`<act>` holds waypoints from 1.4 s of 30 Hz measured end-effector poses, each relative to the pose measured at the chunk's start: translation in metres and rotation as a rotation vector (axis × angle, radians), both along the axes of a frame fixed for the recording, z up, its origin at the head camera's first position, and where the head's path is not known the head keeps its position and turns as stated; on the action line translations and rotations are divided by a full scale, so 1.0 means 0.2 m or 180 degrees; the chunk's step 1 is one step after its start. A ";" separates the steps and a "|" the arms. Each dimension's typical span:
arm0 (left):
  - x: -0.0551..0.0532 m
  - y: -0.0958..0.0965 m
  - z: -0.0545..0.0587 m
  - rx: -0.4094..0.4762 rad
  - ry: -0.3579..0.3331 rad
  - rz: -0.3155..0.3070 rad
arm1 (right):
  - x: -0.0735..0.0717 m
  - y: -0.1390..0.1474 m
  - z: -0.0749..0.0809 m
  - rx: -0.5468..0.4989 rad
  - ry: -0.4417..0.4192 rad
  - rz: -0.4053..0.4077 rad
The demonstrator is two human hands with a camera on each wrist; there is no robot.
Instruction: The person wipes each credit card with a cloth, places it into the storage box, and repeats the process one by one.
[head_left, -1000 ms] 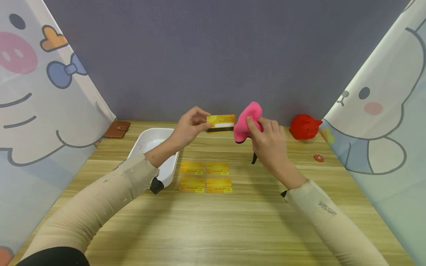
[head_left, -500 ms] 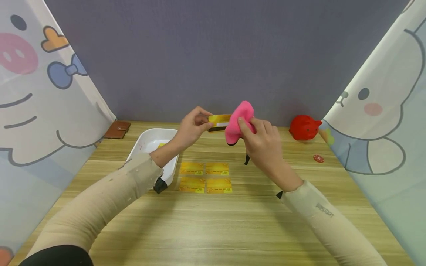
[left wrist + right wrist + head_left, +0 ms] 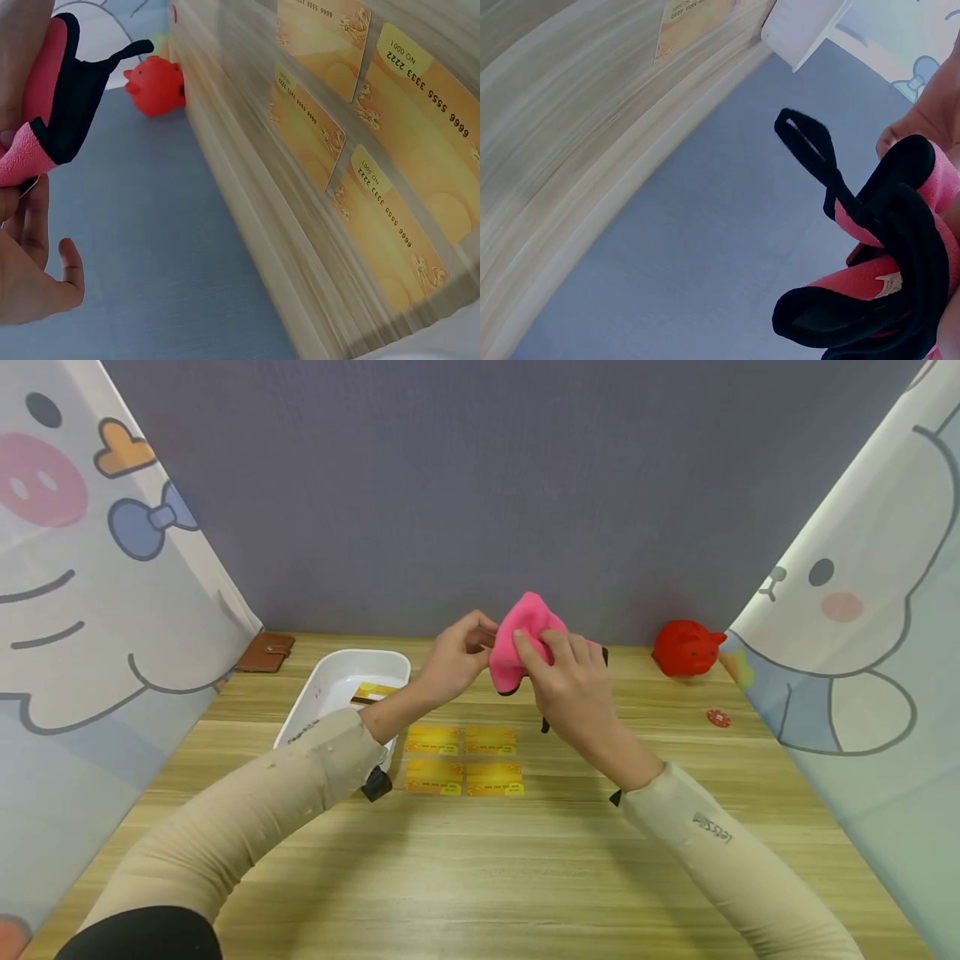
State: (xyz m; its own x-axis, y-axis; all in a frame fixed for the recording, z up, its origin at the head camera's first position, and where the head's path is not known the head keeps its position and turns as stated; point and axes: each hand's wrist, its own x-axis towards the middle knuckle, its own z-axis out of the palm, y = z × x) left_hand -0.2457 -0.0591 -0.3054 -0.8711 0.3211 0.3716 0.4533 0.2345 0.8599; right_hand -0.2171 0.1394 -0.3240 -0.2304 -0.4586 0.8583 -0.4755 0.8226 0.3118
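Observation:
My right hand (image 3: 573,681) grips a bunched pink cloth (image 3: 528,631) with black edging, raised above the back of the table. In the right wrist view the cloth's black hanging loop (image 3: 810,146) dangles free, and the cloth is folded over. My left hand (image 3: 457,656) is at the cloth's left side; in the left wrist view its fingers (image 3: 35,225) pinch at the cloth's lower edge, with one finger held apart. Only a thin edge of the bank card shows there; the cloth covers the rest. Several yellow bank cards (image 3: 491,741) lie in two rows on the table below.
Left of the cards stands a white tray (image 3: 311,689), with another card (image 3: 371,693) in it, partly behind my left arm. A brown wallet (image 3: 265,652) lies at the back left. A red piggy bank (image 3: 687,648) and a red poker chip (image 3: 718,717) are at the right.
My right hand has moved left with the pink cloth, which now covers the card in my left hand. The left hand has shifted slightly right, and the card in the tray shows more.

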 end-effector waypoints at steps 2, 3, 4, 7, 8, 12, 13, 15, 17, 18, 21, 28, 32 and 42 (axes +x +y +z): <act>0.00 0.00 0.00 0.0015 -0.0003 -0.0011 | 0.00 0.00 -0.01 0.0003 -0.0009 0.0005; 0.00 0.00 0.00 0.0029 -0.0008 -0.0012 | -0.01 0.00 -0.01 0.0001 -0.0012 0.0006; 0.00 0.00 0.00 0.0039 -0.0018 -0.0015 | -0.01 0.01 -0.01 0.0003 -0.0019 0.0010; 0.01 -0.01 0.00 0.0052 -0.0046 -0.0040 | -0.01 0.02 -0.01 -0.0023 -0.0041 0.0006; 0.01 -0.02 0.01 0.0048 -0.0051 -0.0043 | -0.01 0.02 -0.01 -0.0031 -0.0055 -0.0005; 0.01 -0.05 0.01 -0.0007 -0.0058 -0.0014 | -0.02 0.05 -0.01 -0.0071 -0.0131 -0.0050; 0.01 -0.05 0.01 -0.0030 -0.0061 -0.0001 | -0.02 0.05 -0.01 -0.0074 -0.0148 -0.0062; 0.01 -0.07 0.01 -0.0075 -0.0073 0.0003 | -0.02 0.06 -0.01 -0.0087 -0.0161 -0.0075; 0.01 -0.08 0.01 -0.0112 -0.0082 0.0005 | -0.03 0.08 -0.02 -0.0108 -0.0163 -0.0080; 0.01 -0.09 0.01 -0.0130 -0.0079 -0.0002 | -0.03 0.08 -0.02 -0.0120 -0.0162 -0.0083; 0.00 -0.11 0.01 -0.0160 -0.0079 0.0004 | -0.03 0.10 -0.03 -0.0158 -0.0171 -0.0082; 0.00 -0.16 0.01 -0.0216 -0.0125 0.0089 | -0.04 0.14 -0.03 -0.0150 -0.0232 -0.0146; 0.00 -0.20 0.02 -0.0149 -0.0179 0.0127 | -0.03 0.17 -0.03 -0.0131 -0.0346 -0.0206; -0.04 -0.46 0.11 -0.0419 -0.0352 0.0700 | -0.03 0.20 -0.04 -0.0240 -0.0273 -0.0195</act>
State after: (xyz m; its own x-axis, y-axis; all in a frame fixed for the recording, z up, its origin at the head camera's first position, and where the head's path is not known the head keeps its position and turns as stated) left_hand -0.2542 -0.1516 -0.2841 -0.9582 0.1592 0.2379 0.2842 0.4298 0.8570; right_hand -0.2238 0.1800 -0.3314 -0.3302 -0.3762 0.8657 -0.4459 0.8705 0.2082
